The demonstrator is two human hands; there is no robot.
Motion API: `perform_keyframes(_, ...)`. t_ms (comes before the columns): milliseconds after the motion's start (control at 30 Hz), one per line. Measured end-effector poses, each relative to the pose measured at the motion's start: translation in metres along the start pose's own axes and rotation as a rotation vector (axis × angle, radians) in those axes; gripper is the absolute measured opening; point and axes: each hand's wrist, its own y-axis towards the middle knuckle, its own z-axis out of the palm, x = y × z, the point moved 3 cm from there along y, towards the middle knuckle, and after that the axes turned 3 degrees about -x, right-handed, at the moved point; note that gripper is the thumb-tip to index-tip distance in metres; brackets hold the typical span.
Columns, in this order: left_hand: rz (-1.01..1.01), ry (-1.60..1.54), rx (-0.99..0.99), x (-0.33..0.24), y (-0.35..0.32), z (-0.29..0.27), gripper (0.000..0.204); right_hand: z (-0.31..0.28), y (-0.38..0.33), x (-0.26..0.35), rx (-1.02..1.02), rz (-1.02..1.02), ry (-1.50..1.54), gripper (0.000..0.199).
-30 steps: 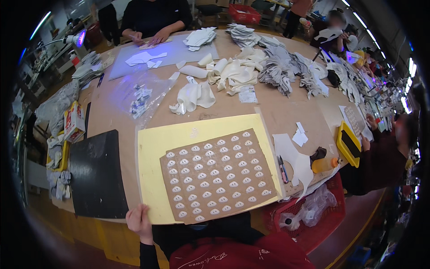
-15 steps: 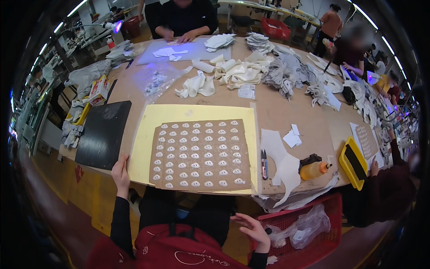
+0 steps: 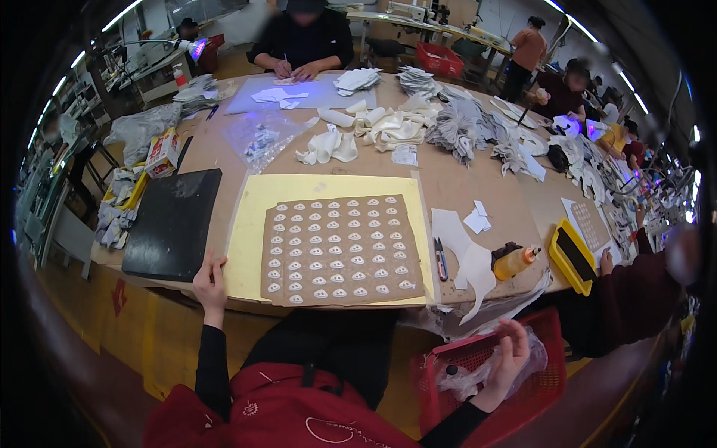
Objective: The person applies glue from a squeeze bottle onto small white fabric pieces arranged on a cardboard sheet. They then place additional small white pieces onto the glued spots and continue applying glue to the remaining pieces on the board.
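My left hand (image 3: 210, 286) rests at the table's front edge, fingers stretched upward and holding nothing. It is beside the lower left corner of a yellow sheet (image 3: 249, 224) and close to a black board (image 3: 172, 224). On the yellow sheet lies a brown sheet (image 3: 340, 252) bearing rows of small white rounded pieces with dark dots. Raised over a red plastic basket (image 3: 553, 373), my right hand (image 3: 510, 360) is empty, its fingers slightly bent and apart. Crumpled clear plastic bags (image 3: 478, 377) lie in the basket below it.
Right of the yellow sheet are pens (image 3: 441, 260), a white cut piece (image 3: 472, 265), an orange bottle (image 3: 515, 263) and a yellow tray (image 3: 571, 257). Fabric pieces (image 3: 396, 127) pile up farther back. A person (image 3: 306, 45) works across the table; another (image 3: 642, 295) sits at the right.
My right hand has moved right and up, from near my lap to over the red basket. My left hand stays at the table edge, its fingers shifted slightly. The whole view has tilted a little.
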Motion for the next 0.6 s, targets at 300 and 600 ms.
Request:
perform_keyframes(300, -0.4, -0.741, 0.078, 0.019, 0.076, -0.006, 0.048, 0.038, -0.009, 0.059, -0.318, -0.135, -0.062, 0.048)
perform_keyframes(600, -0.499, -0.968, 0.253, -0.004, 0.107, 0.016, 0.043, 0.042, 0.039, 0.085, -0.371, -0.091, -0.225, 0.047)
